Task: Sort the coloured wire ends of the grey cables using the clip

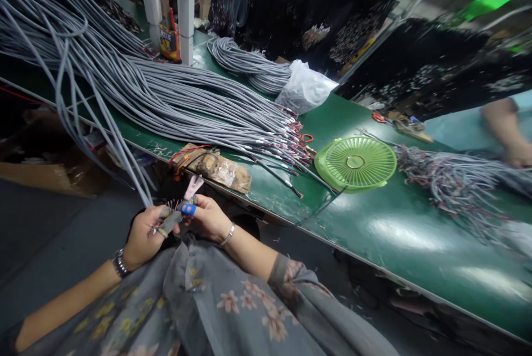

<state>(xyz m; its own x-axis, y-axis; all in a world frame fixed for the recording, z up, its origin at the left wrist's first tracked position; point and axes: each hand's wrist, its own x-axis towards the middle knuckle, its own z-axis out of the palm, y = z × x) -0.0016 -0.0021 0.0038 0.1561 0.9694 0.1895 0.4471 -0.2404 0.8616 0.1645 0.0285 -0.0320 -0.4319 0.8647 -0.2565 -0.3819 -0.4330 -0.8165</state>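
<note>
Near the bench's front edge, my left hand is closed around the ends of a few grey cables that hang down from the large bundle. Short coloured wires fan out between my two hands. My right hand, with a blue band around one digit, is closed in a pinch at these wires. Just above its fingers sticks up a pale pink forked piece; whether the fingers grip it I cannot tell. A grey wrapped piece lies between the hands, partly hidden by fingers.
A thick grey cable bundle with stripped ends crosses the green bench. Along it are a taped cardboard block, a green round fan, a plastic bag and a tangled cable pile. Another person's arm is at right.
</note>
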